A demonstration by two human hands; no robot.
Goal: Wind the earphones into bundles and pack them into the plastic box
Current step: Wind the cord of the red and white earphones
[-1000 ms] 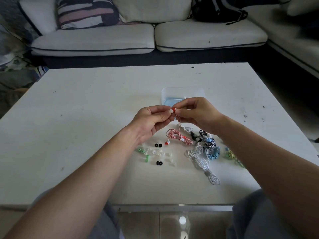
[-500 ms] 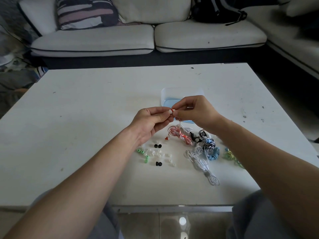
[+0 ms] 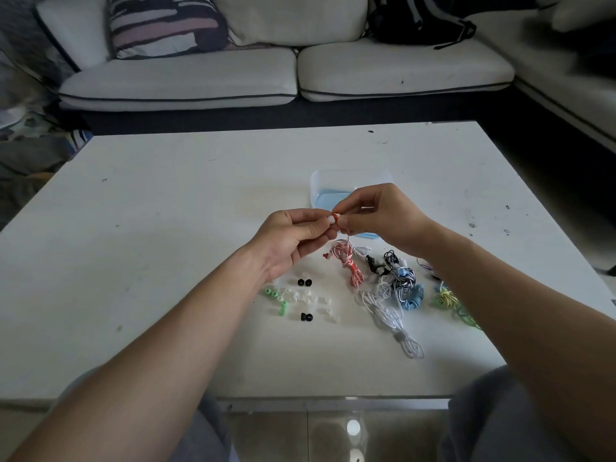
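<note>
Earphones [image 3: 346, 261]: in the head view, the red-and-white set is seen coiled on the worktop [image 3: 166, 211] just below the hands; one thin strand is led up from the coil to the earbud [image 3: 334, 217], which is held between both hands.
Left hand [image 3: 293, 235] grip: closed in a pinch, with the earbud's white tip held between thumb and forefinger.
Right hand [image 3: 380, 215] grip: closed in a pinch on the red end of the same earbud, with the other fingers curled.
Plastic box [image 3: 320, 185]: set on the worktop just behind the right hand and partly hidden by it; a blue layer is seen inside.
Other earphones [image 3: 393, 321]: white, black-and-white, blue and yellow-green cords are heaped right of the red-and-white coil.
Ear tips [image 3: 300, 296]: green, whitish and black ones are scattered near the left wrist.
Sofa [image 3: 233, 78]: placed beyond the far edge; a striped cushion [image 3: 163, 25] and a dark backpack [image 3: 416, 21] are rested on it.
</note>
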